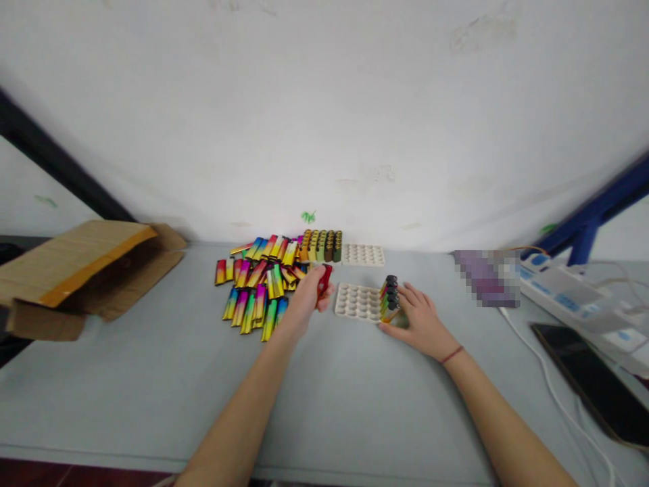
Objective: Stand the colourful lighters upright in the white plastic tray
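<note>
My left hand (309,294) is closed around a red lighter (324,279), held just left of a white tray of round pockets (357,302). Along that tray's right end stands a row of upright multicoloured lighters (390,297) with dark tops. My right hand (418,321) lies beside this row, fingers spread, thumb by the tray's front right corner; whether it presses on the tray I cannot tell. Left of my left hand is a loose heap of shiny rainbow-coloured lighters (248,304).
Behind, a block of upright lighters (321,246) stands next to a second white tray (363,255). An open cardboard box (96,264) lies at left. To the right are a blurred-out purple item (484,277), a power strip (572,301), a white cable (540,358) and a black phone (588,379).
</note>
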### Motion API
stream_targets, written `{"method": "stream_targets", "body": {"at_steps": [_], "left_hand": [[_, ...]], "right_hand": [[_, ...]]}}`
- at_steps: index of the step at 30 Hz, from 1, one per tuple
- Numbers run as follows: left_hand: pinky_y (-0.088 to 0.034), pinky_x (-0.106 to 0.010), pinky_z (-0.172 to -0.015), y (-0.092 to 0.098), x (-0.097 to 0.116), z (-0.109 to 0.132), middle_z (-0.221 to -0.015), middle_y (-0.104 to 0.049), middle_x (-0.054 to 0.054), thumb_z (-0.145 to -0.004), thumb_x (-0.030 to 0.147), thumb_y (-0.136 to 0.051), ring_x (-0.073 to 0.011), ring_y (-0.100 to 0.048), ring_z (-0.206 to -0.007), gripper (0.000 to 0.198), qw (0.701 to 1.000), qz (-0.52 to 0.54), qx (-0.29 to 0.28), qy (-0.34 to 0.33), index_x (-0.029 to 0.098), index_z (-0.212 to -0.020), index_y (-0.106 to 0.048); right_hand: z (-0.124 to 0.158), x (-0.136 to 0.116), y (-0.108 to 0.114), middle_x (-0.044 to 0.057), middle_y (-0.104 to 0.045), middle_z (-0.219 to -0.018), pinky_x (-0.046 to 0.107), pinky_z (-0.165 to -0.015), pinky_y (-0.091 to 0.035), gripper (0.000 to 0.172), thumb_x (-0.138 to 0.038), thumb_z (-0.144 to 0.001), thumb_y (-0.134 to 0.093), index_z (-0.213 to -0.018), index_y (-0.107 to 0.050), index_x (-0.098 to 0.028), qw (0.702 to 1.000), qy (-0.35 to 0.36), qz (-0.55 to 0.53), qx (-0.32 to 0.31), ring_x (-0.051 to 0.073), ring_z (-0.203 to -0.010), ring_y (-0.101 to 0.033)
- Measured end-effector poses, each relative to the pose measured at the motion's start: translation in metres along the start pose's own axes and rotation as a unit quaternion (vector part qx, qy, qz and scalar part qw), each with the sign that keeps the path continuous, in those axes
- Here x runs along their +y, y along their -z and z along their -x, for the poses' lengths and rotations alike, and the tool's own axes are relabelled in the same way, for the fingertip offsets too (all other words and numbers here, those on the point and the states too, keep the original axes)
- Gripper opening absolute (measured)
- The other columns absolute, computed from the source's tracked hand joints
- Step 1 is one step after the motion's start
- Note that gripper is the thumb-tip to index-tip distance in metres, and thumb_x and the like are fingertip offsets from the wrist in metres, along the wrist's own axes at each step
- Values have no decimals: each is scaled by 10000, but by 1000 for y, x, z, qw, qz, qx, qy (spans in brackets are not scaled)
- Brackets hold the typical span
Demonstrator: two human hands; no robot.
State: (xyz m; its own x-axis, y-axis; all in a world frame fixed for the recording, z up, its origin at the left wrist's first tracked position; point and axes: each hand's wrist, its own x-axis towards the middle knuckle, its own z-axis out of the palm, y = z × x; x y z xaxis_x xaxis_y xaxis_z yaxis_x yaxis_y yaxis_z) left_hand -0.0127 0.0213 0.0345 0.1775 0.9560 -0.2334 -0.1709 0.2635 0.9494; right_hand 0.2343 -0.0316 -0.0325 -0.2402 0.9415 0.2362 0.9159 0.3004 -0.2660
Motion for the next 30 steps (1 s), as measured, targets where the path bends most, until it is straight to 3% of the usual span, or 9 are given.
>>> {"method": "stream_targets", "body": {"at_steps": [3, 7, 11, 21, 30], "left_hand": [[-224, -166, -360, -6, -2, 1, -453, -325, 85, -777, 663, -454, -34, -283, -336, 516, 999, 33, 13, 17, 163, -657, -499], [-186, -170, -355, -11, -10, 0, -420, -237, 86, -770, 667, -456, -28, -227, -329, 564, 997, 67, 32, 35, 187, -490, -361], [-104, -172, -338, -13, -18, -2, -403, -182, 92, -805, 571, -420, -28, -139, -316, 514, 992, 102, 51, 49, 197, -468, -318], [-104, -173, -339, -15, -23, -3, -390, -211, 74, -815, 469, -406, -43, -158, -317, 456, 988, 141, 69, 3, 197, -460, -320], [-99, -171, -343, -17, -27, -1, -406, -201, 82, -787, 650, -433, -38, -159, -327, 563, 986, 141, 91, 5, 196, -474, -316]], "right_hand": [[0, 0, 0, 164, -494, -1412, 544, -1066, -308, 724, -623, -795, -574, -1346, -492, -161, 1000, -1, 0, -1, 379, -1360, -348], [0, 1, -1, 165, -497, -1409, 542, -1068, -308, 714, -619, -798, -574, -1342, -496, -163, 1000, 0, 1, 2, 372, -1361, -350], [0, 1, -1, 166, -498, -1408, 543, -1071, -309, 713, -620, -800, -572, -1338, -499, -157, 1000, 3, 2, 4, 372, -1362, -347], [0, 0, -1, 172, -507, -1395, 542, -1067, -314, 711, -620, -800, -570, -1333, -503, -153, 1000, 4, 6, 6, 374, -1354, -357], [0, 0, 0, 170, -504, -1398, 542, -1066, -310, 713, -619, -797, -574, -1334, -503, -156, 1000, 0, 7, -1, 381, -1351, -362]]}}
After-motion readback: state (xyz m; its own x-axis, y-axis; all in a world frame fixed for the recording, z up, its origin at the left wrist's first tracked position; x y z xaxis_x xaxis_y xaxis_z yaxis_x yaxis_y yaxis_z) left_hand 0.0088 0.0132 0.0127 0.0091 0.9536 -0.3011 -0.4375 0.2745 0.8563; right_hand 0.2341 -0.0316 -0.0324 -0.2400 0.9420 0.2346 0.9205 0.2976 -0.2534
